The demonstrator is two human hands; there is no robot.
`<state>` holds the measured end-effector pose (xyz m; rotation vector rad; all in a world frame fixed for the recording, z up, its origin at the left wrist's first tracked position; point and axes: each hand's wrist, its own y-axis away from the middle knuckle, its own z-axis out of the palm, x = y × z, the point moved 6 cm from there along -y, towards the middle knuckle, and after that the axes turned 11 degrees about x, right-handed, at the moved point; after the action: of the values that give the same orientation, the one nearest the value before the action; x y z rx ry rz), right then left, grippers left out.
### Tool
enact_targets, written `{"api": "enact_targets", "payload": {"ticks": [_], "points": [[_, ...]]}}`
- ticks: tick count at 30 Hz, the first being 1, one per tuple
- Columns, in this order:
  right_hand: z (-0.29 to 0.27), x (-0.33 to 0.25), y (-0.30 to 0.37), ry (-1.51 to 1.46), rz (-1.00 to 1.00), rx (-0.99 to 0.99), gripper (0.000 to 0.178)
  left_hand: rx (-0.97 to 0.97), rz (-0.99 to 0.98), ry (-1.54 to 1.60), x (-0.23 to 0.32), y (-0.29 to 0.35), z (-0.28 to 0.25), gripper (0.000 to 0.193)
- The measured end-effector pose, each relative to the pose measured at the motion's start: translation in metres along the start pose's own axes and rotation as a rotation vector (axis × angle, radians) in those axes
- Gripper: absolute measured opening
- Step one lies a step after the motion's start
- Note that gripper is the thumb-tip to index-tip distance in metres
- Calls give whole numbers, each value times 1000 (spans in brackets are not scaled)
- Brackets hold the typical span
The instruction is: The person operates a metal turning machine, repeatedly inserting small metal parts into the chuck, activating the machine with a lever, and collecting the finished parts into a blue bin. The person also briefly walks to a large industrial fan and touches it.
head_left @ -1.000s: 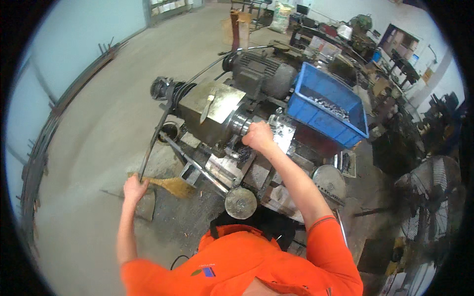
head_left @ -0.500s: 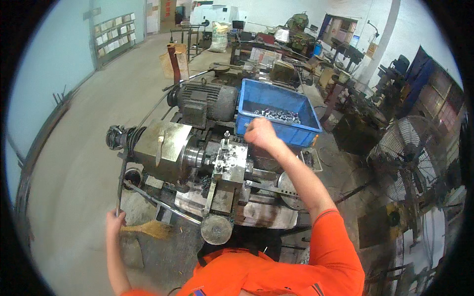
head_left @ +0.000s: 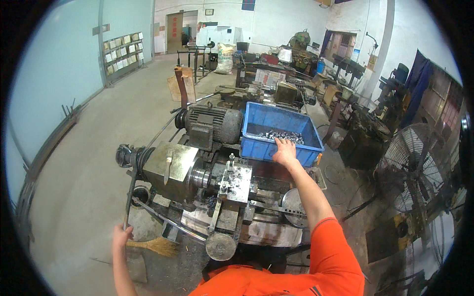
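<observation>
My left hand (head_left: 121, 235) is closed around the lower end of a long dark metal lever (head_left: 130, 195) at the left of a small lathe. Over the near rim of a blue plastic bin (head_left: 256, 149) is my right hand (head_left: 285, 152), its fingers stretched toward a heap of small metal parts (head_left: 280, 135) inside. I see nothing held in it. Between my hands stands the lathe's headstock (head_left: 170, 185), with a chuck (head_left: 199, 177) facing a tool block (head_left: 238, 182) topped with bolts and chips.
A motor (head_left: 217, 124) sits behind the headstock, and a brush-like tool (head_left: 168, 166) lies on top of it. A straw broom (head_left: 157, 246) is below my left hand. At the right stands a large fan (head_left: 410, 163). More machines fill the back.
My right hand has gone from a closed fist beside the bin's near wall to outstretched fingers over its rim. My left hand stays on the lever. The view has tilted up.
</observation>
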<state>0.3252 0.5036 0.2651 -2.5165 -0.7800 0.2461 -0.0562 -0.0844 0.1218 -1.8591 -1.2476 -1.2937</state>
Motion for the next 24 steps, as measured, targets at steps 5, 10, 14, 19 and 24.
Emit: {"api": "enact_targets", "payload": {"ticks": [5,10,14,19,24], "points": [[-14,-2,15,-31,-67,46,74,29,1,-34,4,4,0,17],[-16,4,22,-39,-73,40,72,18,13,-32,4,5,-1,17],[-33,7,35,-124,-16,-1,56,48,-1,-4,4,7,-3,18],[-73,44,96,-309,-30,179,31,-4,26,45,12,1,7,22],[-90,115,201,-347,450,-205,37,-29,-9,89,-29,-15,-7,30]]}}
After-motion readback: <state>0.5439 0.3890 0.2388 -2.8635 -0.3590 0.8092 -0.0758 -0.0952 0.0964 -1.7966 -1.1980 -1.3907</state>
